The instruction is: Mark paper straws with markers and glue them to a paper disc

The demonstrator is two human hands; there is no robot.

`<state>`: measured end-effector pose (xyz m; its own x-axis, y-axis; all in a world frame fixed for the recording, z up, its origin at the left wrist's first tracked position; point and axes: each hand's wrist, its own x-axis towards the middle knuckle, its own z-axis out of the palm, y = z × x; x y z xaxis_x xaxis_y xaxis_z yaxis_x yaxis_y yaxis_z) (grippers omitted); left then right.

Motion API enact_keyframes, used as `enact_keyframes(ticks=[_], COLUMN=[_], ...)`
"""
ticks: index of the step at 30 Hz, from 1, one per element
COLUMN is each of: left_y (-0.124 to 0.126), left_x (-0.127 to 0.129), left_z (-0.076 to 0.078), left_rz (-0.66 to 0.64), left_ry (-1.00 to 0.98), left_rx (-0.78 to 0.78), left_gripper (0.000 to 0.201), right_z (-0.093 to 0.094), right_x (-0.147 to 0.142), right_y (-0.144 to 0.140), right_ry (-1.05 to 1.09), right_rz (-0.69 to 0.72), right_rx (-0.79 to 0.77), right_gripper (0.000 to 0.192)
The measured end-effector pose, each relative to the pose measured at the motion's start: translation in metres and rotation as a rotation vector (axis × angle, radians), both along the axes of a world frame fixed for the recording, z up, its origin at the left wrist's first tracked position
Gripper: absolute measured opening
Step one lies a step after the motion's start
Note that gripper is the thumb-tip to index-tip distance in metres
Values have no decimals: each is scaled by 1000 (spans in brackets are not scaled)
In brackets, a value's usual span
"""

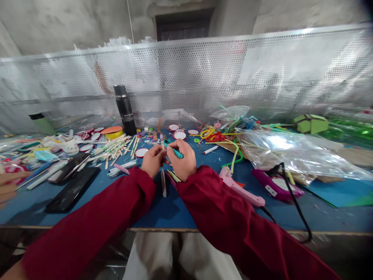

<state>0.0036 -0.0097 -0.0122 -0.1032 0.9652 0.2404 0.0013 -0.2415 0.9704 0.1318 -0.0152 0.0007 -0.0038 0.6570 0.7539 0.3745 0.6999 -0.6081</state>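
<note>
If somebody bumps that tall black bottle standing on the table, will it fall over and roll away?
Probably yes. The black bottle stands upright, tall and narrow, so a sideways bump would likely tip it. It looks round, so once down it might roll, though the sticks and round lids scattered on the blue table would likely stop it. It looks stiff, not squashy.

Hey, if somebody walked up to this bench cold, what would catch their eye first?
Probably the two red sleeves meeting mid-table, where the right hand holds a teal pen and the left hand pinches a thin pale stick. Next, the black flask standing upright at the back, and the pink glue gun lying to the right by a big clear plastic bag.
</note>
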Motion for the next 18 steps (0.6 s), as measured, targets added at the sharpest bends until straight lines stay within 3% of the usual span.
enact_keyframes(ticks=[18], left_y=[-2], left_x=[1], left_z=[1], left_rz=[4], left_ry=[0], left_rx=[-34], left_gripper=[23], right_z=[-1], right_x=[-1], right_y=[1], right_ry=[2], right_rz=[-3], right_rx=[0], right_gripper=[10])
